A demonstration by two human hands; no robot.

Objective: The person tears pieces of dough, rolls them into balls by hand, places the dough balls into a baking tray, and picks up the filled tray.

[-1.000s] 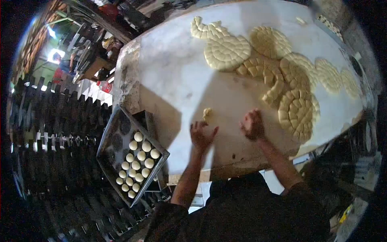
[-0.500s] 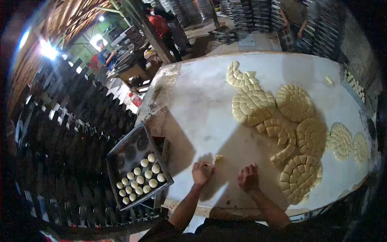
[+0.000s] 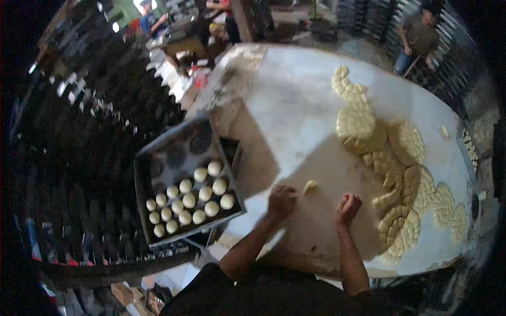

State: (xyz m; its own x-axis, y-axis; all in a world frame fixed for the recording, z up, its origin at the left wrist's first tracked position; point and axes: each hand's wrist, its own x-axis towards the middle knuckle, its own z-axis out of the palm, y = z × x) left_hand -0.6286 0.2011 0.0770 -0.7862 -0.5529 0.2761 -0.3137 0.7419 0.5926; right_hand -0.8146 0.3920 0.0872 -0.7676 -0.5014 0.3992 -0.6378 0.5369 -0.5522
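Note:
My left hand point(image 3: 283, 203) is palm down over the table, its fingers curled; whatever lies under them is hidden. To its right, my right hand point(image 3: 348, 209) is closed with the fingers bent in, and I cannot make out what it holds. A small lump of dough point(image 3: 311, 187) lies on the table between the two hands, touched by neither. Right of my right hand are flat rounds of dough cut into pieces point(image 3: 400, 231), and a curved strip of cut dough point(image 3: 383, 167). A dark metal tray point(image 3: 141, 181) on the left holds rows of round dough balls point(image 3: 188, 200).
The pale worktable point(image 3: 295, 100) has a worn left edge. More cut dough point(image 3: 357, 122) spreads toward the far side. Dark stacked racks point(image 3: 95, 174) fill the left. One person point(image 3: 419, 39) is beyond the table at upper right; others are at the upper left.
The view has shifted, bringing the tray closer and the cut dough lower right. Both hands stay near the small dough lump, which now lies more plainly between them.

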